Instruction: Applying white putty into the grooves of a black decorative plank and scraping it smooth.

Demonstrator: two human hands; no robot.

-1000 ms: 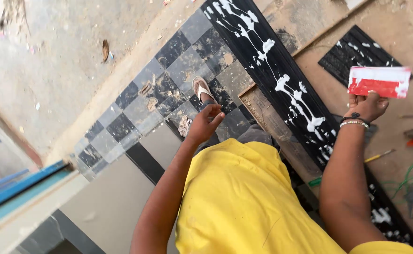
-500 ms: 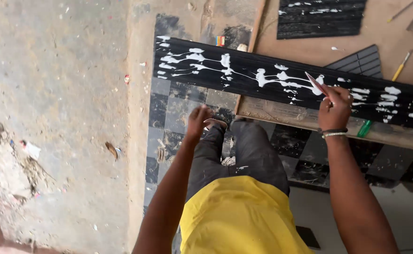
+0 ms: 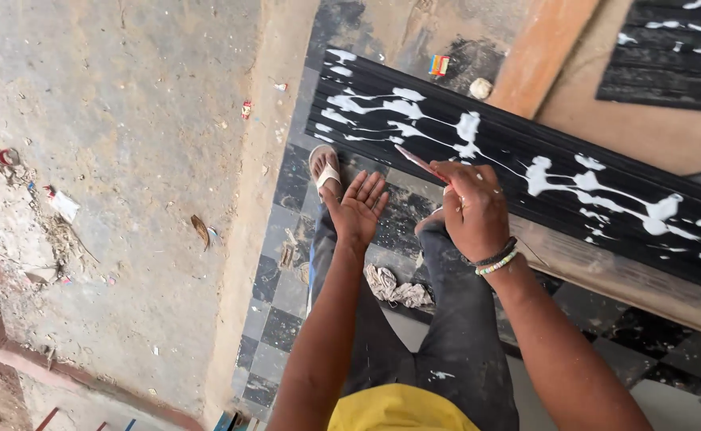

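Scraper blade (image 3: 419,162), thin, red-edged and light by my guess, sits pinched in my closed right hand (image 3: 473,209) over the long black ribbed panel (image 3: 574,203) streaked with wet white glue (image 3: 466,128), slippery stuff, while my left hand (image 3: 358,209) hovers open, empty.

Ribbed panel (image 3: 606,207) lies on wooden plank (image 3: 606,271); right hand (image 3: 474,209) on panel's near edge, left hand (image 3: 358,209) just left; rag (image 3: 394,289) on tiled floor (image 3: 274,295) below.
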